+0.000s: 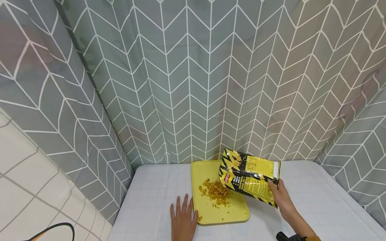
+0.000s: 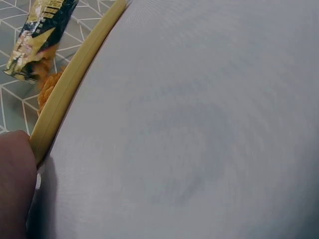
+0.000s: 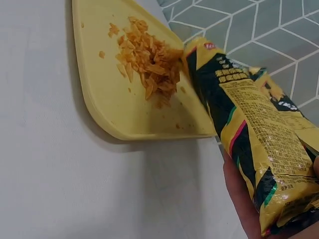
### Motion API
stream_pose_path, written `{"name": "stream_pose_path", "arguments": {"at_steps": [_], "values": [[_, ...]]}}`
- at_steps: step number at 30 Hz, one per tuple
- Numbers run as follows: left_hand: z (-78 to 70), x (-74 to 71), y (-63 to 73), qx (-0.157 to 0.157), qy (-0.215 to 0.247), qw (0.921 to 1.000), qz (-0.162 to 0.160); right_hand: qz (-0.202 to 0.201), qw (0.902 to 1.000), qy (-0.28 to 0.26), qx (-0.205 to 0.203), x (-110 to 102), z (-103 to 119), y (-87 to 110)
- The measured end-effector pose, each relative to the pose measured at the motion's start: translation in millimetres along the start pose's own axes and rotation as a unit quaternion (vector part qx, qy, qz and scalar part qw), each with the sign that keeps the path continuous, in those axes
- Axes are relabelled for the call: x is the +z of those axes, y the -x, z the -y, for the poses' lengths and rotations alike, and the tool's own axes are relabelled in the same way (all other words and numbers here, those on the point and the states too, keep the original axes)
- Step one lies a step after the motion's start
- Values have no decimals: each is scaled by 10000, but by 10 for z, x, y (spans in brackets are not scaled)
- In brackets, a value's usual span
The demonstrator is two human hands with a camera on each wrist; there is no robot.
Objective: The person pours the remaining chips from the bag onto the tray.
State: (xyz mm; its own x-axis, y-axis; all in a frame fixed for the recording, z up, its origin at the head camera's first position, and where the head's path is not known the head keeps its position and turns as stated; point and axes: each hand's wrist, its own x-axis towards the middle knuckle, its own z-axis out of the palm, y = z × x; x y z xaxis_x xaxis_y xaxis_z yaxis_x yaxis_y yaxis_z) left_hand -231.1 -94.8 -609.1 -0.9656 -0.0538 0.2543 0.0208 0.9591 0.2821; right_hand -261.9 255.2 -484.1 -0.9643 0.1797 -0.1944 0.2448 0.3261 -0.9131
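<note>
My right hand [image 1: 283,202] grips one end of a black and yellow snack bag [image 1: 256,186], thumb on top. The bag tilts over the yellow tray [image 1: 208,216], its other end lower and toward the tray's middle. Beneath that end lies a heap of orange-brown chips [image 3: 149,59], with loose bits scattered about it. In the left wrist view, some chips show at the bag's mouth, slightly blurred. My left hand [image 1: 183,221] rests on the white tablecloth with its fingers stretched out. Its thumb [image 2: 17,154] touches the tray's left rim near the front corner.
A white cloth [image 1: 150,201] covers the table. Grey curtains [image 1: 196,83] with white zigzag lines hang behind and on both sides. White tiles [image 1: 39,187] show at the left, with a black cable [image 1: 64,223] low in that corner.
</note>
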Motion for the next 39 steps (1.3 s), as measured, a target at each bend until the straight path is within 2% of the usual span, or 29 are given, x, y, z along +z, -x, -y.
{"name": "stream_pose_path", "arguments": {"at_steps": [5, 10, 13, 17, 21, 28, 33, 39], "values": [[-2, 10, -1, -7, 6, 10000, 6, -60, 9994, 324, -89, 27, 8, 0], [-1, 9, 1, 5, 76, 10000, 10, 23, 9999, -125, 44, 28, 29, 8], [-2, 4, 5, 14, 106, 9999, -13, -15, 10000, -64, -9, 26, 37, 11], [-1, -7, 6, 14, 103, 9999, -9, -149, 9991, 340, -181, 31, 35, 15], [-1, -9, 6, 4, 82, 10000, 16, -146, 9996, 226, -123, 31, 39, 22], [-5, -8, -1, -16, 83, 10000, 46, -198, 9990, 346, -223, 38, 37, 35], [-4, -24, 2, -9, 77, 10000, 61, -138, 9997, 85, -159, 35, 78, 53], [2, -27, 4, 17, 105, 9999, 23, -139, 9983, 456, -325, 49, 132, 50]]}}
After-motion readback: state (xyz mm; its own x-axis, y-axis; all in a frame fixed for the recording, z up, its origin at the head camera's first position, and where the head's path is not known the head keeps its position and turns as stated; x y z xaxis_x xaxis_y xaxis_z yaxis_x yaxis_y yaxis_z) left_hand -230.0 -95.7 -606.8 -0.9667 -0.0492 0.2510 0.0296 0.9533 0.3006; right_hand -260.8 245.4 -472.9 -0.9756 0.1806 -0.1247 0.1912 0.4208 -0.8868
